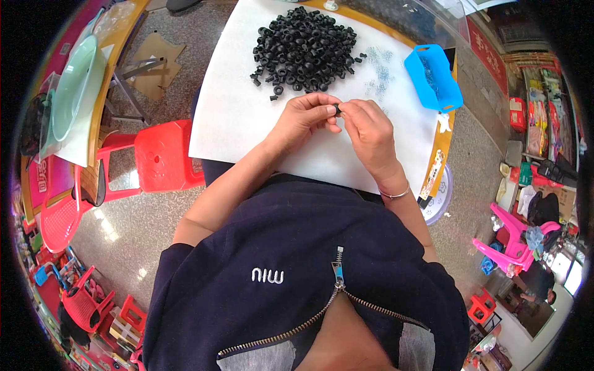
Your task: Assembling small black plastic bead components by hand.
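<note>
Above the near part of the white table sheet [229, 117], both my hands come together on one small black ring-shaped part [337, 109]. My left hand [308, 117] pinches it between thumb and forefinger. From the other side, the fingertips of my right hand [370, 131] are closed on the same part; whether they hold another tiny piece is hidden. Just beyond my hands lies a big heap of similar black parts [303, 52], with a few strays at its edge. To the heap's right, tiny bluish pieces [378, 71] are scattered on the sheet.
A blue plastic bin [433, 77] stands at the table's right edge, small pieces inside. Left of the table is a red stool [162, 156]; farther left, a pale green basin [75, 89] rests on another table. A purple-white round tub [438, 201] sits below the right edge.
</note>
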`<state>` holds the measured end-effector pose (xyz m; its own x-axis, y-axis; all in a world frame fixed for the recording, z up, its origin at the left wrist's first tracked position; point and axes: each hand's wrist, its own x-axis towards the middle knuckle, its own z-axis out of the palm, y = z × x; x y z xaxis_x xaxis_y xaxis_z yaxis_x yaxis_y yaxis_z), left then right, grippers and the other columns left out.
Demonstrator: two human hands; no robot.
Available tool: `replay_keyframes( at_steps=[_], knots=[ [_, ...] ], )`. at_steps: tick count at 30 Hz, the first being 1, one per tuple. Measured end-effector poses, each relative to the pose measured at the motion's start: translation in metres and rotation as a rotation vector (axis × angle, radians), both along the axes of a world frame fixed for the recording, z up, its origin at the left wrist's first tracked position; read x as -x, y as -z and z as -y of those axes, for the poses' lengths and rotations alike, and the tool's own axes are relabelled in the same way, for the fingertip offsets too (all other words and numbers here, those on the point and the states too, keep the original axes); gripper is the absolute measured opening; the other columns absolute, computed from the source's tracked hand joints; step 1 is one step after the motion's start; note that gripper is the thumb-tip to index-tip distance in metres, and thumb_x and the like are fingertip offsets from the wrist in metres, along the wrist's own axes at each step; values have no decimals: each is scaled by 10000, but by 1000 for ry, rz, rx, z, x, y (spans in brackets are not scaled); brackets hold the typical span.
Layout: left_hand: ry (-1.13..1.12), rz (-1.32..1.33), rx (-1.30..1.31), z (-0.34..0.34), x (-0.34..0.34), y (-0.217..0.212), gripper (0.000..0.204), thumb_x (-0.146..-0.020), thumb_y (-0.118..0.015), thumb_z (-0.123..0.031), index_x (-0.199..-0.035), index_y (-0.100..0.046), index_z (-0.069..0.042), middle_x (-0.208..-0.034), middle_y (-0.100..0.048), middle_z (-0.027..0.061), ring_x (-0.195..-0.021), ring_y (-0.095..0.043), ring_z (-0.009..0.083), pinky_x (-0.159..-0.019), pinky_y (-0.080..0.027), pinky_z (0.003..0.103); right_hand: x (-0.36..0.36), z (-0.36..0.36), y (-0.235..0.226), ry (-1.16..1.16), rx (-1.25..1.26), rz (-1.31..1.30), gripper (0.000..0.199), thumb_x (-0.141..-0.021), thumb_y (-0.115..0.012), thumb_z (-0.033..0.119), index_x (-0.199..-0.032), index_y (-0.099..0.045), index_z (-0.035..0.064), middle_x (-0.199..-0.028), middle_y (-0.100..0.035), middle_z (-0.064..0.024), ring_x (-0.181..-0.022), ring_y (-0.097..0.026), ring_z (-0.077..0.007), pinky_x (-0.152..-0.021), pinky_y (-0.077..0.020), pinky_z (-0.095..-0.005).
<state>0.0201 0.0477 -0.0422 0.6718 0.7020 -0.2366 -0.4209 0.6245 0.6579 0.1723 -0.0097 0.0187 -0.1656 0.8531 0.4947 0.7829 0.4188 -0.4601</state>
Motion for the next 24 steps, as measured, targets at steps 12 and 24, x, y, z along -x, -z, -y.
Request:
replay_keyframes(
  at_steps=[12, 24],
  knots=[
    [22, -211, -156, 5, -3, -7, 224, -904, -543, -42, -1093, -579, 73, -923, -650, 117, -766, -659, 177, -732, -536, 269, -3, 8, 8, 29, 139, -245, 104, -807, -581, -17, -909, -592, 0, -830, -588, -133, -764, -589, -291, -661, -485, -365],
    [184, -303, -319, 4, -1, -15, 274, -880, -594, -95, -1095, -576, 75, -929, -630, 86, -825, -605, 154, -768, -500, 270, -15, 12, 14, -64, 165, -280, 104, -803, -569, -7, -905, -583, 10, -824, -583, -123, -742, -585, -279, -659, -479, -351]
  ],
)
